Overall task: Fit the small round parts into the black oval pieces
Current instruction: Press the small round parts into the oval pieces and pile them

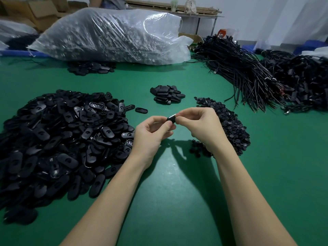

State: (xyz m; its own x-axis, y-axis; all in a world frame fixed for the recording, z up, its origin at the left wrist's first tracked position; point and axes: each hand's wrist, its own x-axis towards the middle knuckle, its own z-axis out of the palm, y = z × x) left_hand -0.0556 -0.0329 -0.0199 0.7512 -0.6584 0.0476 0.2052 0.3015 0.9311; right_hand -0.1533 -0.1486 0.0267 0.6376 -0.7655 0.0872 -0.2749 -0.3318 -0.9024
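Big heap of black oval pieces (58, 139) covers the desk's left side, close to the left hand, so it reads as the supply stock. One loose oval ring (141, 110) lies just off the heap's right edge. Small stack of oval pieces (167, 95) sits further back near mid-desk, apart from the heap; probably the finished ones, though that can't be confirmed. Green desk (177, 192) is bare between the forearms.

Left hand (150, 134): fingers curled, thumb and fingertips pinching the near end of one black oval piece (171, 118), held up above the desk between both hands, tilted. Right hand (200, 125): fingers curled, tips meeting at the piece's far end, pinching or pressing there. Whether a small round part is under those fingertips is hidden. Judged step: seating a round part into the held oval.

Pile of small round parts (230, 125) lies right of centre, directly under and behind the right hand, so that hand can reach them easily.

Far side: clear plastic sack of parts (110, 34) along the far edge, bundles of black cables (248, 75) at the far right corner.
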